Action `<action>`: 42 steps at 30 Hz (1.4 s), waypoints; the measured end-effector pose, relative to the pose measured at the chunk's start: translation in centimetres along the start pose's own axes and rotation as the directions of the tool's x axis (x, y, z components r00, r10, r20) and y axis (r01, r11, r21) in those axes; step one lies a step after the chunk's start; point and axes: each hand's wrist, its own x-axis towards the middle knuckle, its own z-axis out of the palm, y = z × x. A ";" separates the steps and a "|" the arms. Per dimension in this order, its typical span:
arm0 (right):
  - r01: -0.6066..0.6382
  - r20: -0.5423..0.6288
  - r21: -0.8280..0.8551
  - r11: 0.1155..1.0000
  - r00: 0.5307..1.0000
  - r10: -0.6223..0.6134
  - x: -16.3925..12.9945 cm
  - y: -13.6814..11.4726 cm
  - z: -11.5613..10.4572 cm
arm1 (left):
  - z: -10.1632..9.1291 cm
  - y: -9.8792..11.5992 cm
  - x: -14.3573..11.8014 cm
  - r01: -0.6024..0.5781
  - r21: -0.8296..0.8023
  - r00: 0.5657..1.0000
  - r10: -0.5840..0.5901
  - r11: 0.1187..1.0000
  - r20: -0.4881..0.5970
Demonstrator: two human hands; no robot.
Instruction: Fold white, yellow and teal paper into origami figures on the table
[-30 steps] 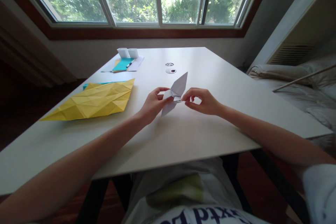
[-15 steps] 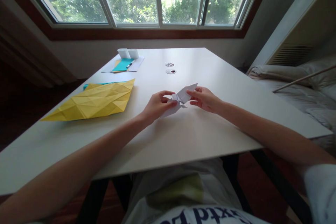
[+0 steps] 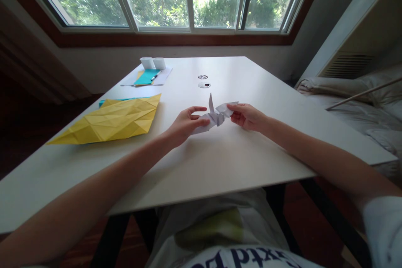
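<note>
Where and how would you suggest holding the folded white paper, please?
I would pinch the folded white paper by its two broad flaps, from left and right, as the left hand and right hand do: the flaps spread sideways, while the thin upright point between them looks fragile.

- pale shirt [image 3: 266, 226], near
- olive-green patch [image 3: 210, 230] on its front
- large dark lettering [image 3: 244, 258], nearest
- short pale sleeve [image 3: 383, 226], right
- left hand [image 3: 188, 123] and right hand [image 3: 249, 117] bare

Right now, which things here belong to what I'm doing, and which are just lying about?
In hand:
- white origami figure, held by left hand and right hand

Lying about:
- creased yellow paper
- teal sheet
- pen
- two white containers
</note>
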 end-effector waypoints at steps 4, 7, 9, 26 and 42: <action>-0.060 -0.033 0.051 0.997 0.998 0.062 0.1 -0.1 0.0 | 0.1 0.3 0.0 0.047 -0.087 0.999 -0.045 0.995 0.022; -0.096 -0.059 0.075 0.993 0.993 0.101 0.1 -0.3 0.1 | 0.3 0.5 -0.1 0.091 -0.135 0.996 -0.091 0.987 0.005; -0.112 -0.069 0.083 0.990 0.991 0.118 0.1 -0.4 0.1 | 0.3 0.6 0.0 0.119 -0.164 0.992 -0.124 0.979 -0.023; -0.028 -0.107 -0.084 0.996 0.994 0.019 -0.1 -0.4 0.1 | 0.0 0.3 0.3 0.170 -0.254 0.980 -0.191 0.952 -0.062; 0.505 0.180 -0.725 0.468 0.795 -0.580 -2.0 -0.3 1.8 | 0.4 0.3 -0.1 0.124 -0.254 0.992 -0.124 0.959 0.019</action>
